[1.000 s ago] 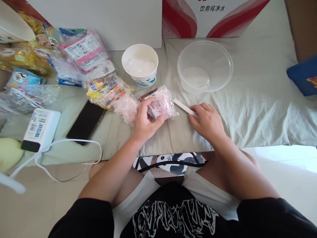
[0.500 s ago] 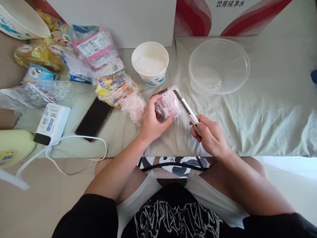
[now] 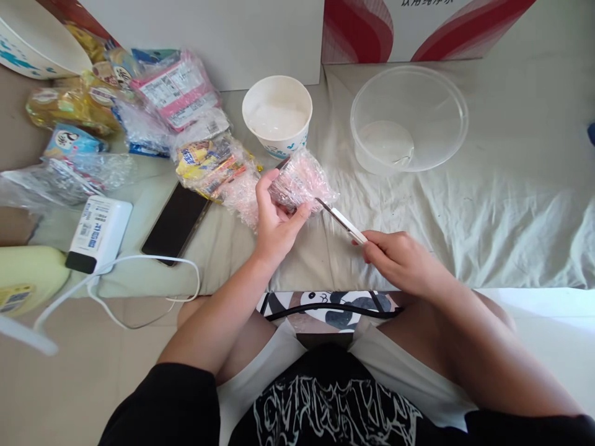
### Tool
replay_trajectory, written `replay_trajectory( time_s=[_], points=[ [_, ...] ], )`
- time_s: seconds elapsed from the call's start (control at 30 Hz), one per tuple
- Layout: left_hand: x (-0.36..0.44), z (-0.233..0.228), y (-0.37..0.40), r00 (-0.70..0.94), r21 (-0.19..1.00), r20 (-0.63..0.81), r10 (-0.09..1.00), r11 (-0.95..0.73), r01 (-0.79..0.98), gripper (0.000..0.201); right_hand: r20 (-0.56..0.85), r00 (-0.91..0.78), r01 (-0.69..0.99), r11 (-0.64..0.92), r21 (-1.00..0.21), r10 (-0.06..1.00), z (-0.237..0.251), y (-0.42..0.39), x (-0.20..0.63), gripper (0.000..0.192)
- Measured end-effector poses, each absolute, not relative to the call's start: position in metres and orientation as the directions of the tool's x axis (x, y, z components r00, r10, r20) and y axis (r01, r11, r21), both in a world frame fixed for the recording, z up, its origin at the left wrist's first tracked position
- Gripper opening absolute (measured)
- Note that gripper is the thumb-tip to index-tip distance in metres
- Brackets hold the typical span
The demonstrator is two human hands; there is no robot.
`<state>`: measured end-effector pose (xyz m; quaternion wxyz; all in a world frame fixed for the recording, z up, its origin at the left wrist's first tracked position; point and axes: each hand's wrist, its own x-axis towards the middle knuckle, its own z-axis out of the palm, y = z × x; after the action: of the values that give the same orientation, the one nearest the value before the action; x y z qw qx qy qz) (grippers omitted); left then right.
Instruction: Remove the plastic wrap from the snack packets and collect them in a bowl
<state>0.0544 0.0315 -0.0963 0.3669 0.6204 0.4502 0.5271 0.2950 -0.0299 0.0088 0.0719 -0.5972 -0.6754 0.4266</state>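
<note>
My left hand [image 3: 279,220] grips a bubble-wrapped package [image 3: 304,179], its wrap pinkish and clear with a dark side showing near my fingers. In my right hand [image 3: 395,257] is a white utility knife [image 3: 348,227], blade out, its tip at the lower right part of the wrap. Whether the blade has pierced the wrap I cannot tell. Just behind the package stands a white paper bucket [image 3: 277,111] with blue print and pale, clear material inside. Left of my left hand lie more wrapped snack packets [image 3: 209,162].
A clear plastic tub [image 3: 409,118] stands at the back right, before large boxes [image 3: 209,37]. On the left are a phone [image 3: 176,223], a white power bank [image 3: 100,232] with a cable, a yellow bottle [image 3: 32,279] and a pink package [image 3: 174,93].
The package has tilted and moved slightly left in my left hand. My right hand has lowered the knife, bringing its tip from the package's upper right corner to its lower right side.
</note>
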Motion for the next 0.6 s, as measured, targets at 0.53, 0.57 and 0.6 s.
replay_trajectory(
  time_s=[0.53,0.57,0.6],
  points=[
    [0.058,-0.076,0.009,0.475,0.608,0.478,0.739,-0.669,0.428,0.059,0.227,-0.029,0.931,0.108,-0.348,0.974,-0.041,-0.010,0.321,0.030],
    [0.058,-0.075,0.009,0.474,0.593,0.477,0.740,-0.669,0.449,0.063,0.258,-0.026,0.929,0.118,-0.350,0.966,-0.042,-0.011,0.320,0.033],
    [0.057,-0.073,0.010,0.468,0.583,0.476,0.745,-0.665,0.466,0.067,0.274,-0.030,0.920,0.134,-0.368,0.961,-0.041,-0.012,0.318,0.035]
  ],
)
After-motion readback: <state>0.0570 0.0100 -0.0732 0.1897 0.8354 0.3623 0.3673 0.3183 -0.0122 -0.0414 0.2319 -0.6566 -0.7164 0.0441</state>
